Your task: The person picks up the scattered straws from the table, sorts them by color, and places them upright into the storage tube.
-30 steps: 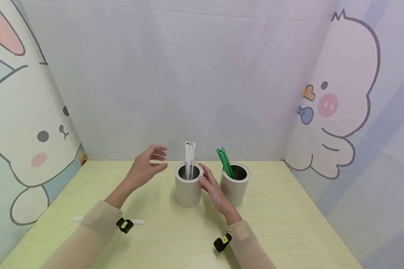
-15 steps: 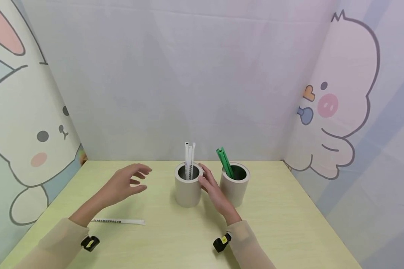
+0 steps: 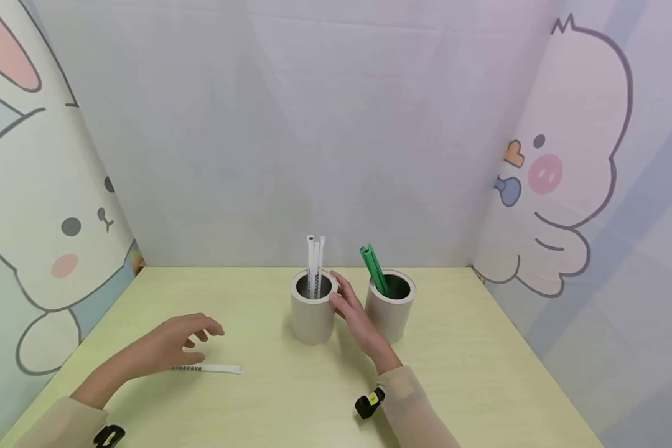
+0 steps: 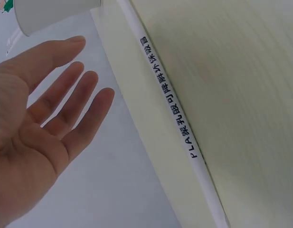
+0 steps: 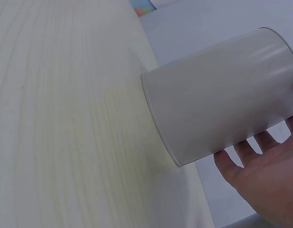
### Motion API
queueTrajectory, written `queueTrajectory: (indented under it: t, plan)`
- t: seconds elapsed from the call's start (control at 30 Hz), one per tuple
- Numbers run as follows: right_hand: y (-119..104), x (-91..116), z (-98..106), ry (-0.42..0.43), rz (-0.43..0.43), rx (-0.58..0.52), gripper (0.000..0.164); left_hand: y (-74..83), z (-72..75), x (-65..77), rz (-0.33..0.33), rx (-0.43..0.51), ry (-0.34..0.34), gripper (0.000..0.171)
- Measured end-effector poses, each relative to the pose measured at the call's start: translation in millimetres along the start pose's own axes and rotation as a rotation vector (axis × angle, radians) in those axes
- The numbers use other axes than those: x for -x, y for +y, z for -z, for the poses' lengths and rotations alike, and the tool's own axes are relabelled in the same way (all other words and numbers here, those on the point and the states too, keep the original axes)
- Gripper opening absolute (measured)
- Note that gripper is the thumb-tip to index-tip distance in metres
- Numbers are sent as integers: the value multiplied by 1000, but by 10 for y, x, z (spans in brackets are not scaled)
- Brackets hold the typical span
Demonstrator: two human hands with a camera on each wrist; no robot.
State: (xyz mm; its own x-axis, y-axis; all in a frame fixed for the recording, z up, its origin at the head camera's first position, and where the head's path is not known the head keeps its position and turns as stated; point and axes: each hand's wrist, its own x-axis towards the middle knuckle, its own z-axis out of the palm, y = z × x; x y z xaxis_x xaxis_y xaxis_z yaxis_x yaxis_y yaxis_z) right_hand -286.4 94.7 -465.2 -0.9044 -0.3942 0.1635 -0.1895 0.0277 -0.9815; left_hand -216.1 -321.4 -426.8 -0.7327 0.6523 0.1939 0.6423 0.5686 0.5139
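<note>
Over the left part of the table, my left hand (image 3: 165,345) hovers with fingers loosely bent and nothing held. Below it lies a white paper-wrapped straw (image 3: 221,369), partly covered by the hand; in the left wrist view, dark printing runs along the straw (image 4: 172,104), which is apart from the fingers. My right hand (image 3: 364,323) holds the right side of an off-white cylindrical cup (image 3: 312,323), thumb near the rim and fingers behind. Several white wrapped straws (image 3: 315,264) stand in this cup. Fingertips of the right hand (image 5: 265,180) rest along its wall in the right wrist view.
Right behind the right hand stands a second off-white cup (image 3: 392,317), with green tubes (image 3: 374,270) leaning left in it. The pale wooden table (image 3: 470,373) meets a plain back curtain (image 3: 291,155) and cartoon-printed side curtains (image 3: 582,155).
My left hand has moved from beside the straw cup down and to the left, to just above the lying straw. The right hand and both cups have stayed in place.
</note>
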Motion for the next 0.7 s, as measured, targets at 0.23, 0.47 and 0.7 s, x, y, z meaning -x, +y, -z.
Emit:
queueTrajectory:
  t: [0.23,0.47,0.7]
  plan:
    - [-19,16,-7,3,1,0,57,-95,-33,88,6,-31,-97,42]
    - [-24,6,-12,6,-7,8,57,-201,-84,135,27,-45,-139,41]
    - [-5,3,-7,-2,11,4,58,-266,-144,130,-21,-53,-124,42]
